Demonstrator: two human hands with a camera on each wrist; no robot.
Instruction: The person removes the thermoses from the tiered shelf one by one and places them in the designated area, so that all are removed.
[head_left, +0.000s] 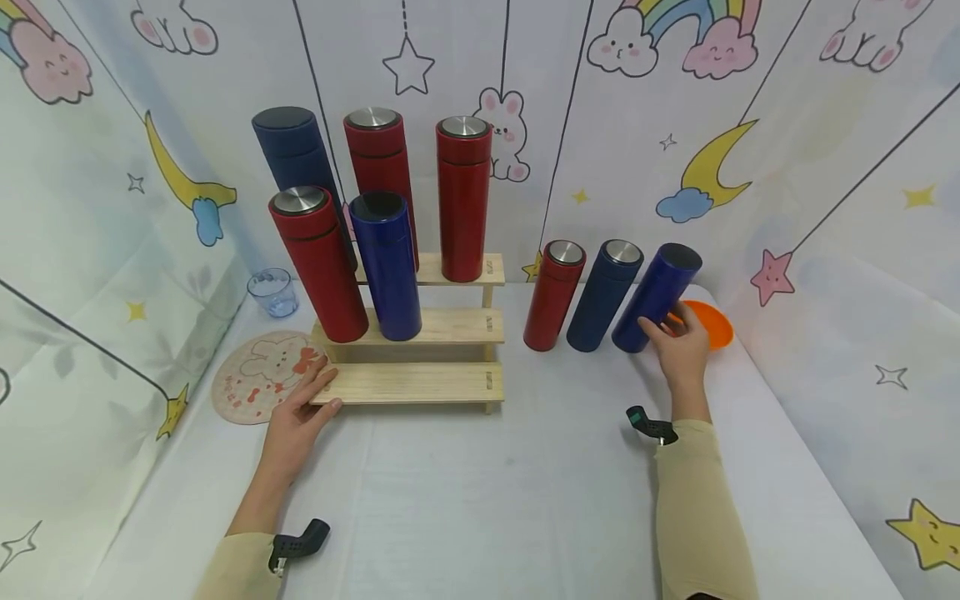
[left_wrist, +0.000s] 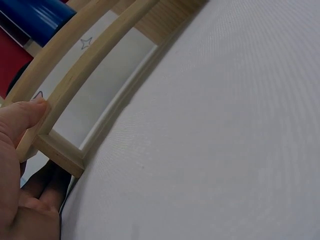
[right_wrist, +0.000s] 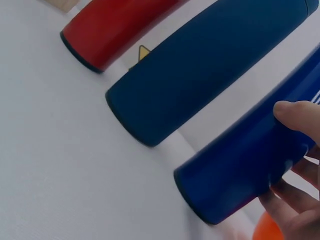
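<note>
My left hand [head_left: 293,423] grips the left end of the lowest step of a three-step wooden rack [head_left: 408,383]; in the left wrist view its thumb [left_wrist: 27,114] lies on the slat with fingers below. On the middle step stand a red thermos [head_left: 321,271] and a glossy blue thermos [head_left: 388,271]. A dark blue thermos [head_left: 296,154] and two red ones stand on the top step. My right hand [head_left: 681,346] holds a glossy blue thermos [right_wrist: 250,157] low on its body, thumb on the near side. Left of it stand a navy thermos [head_left: 604,296] and a red thermos [head_left: 555,296].
An orange bowl [head_left: 711,325] sits behind the right hand, partly hidden. At the far left are a clear glass cup [head_left: 273,292] and a round pink bunny mat [head_left: 243,387], partly under the left hand. Patterned curtains surround the white table [head_left: 480,492].
</note>
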